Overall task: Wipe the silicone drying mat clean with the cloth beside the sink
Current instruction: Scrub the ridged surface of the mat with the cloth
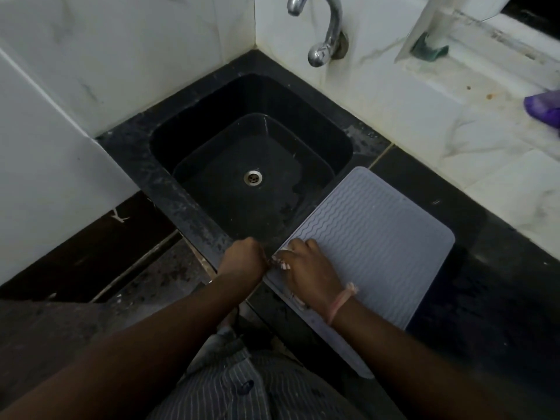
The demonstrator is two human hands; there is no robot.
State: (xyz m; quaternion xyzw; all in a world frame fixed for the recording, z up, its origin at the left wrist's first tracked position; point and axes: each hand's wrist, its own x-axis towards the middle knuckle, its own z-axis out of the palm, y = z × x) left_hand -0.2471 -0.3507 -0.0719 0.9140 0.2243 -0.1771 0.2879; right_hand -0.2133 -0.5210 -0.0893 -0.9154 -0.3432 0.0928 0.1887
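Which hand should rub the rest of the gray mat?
Probably the right hand: it already rests on the mat with the cloth under its fingers. The left hand sits off the mat, at its edge.

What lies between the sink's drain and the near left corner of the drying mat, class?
In the head view, only bare dark basin floor of the sink separates the drain from the mat; nothing else sits there.

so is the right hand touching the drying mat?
Touching. The head view shows the right hand pressed on the near-left corner of the grey drying mat, with a cloth partly under its fingers.
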